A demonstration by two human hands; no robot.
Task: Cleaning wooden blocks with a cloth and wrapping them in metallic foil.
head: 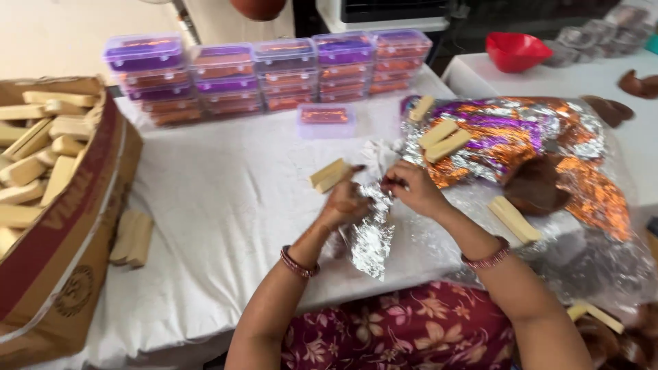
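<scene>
Left hand [345,203] pinched shut on a pale bar [330,175], poking up just above the thumb. Right hand [412,190] right beside it, fingers closed on a crinkly silver foil sheet [372,233] hanging down between both wrists. More foil heaped [521,137] past the right hand, stacked purple-lidded boxes [274,72] further out, carton of bars [48,178] way off left.

One head-worn camera looks steeply down and forward from close above, the white table [226,205] stretching away beyond the fingers [356,179].
</scene>
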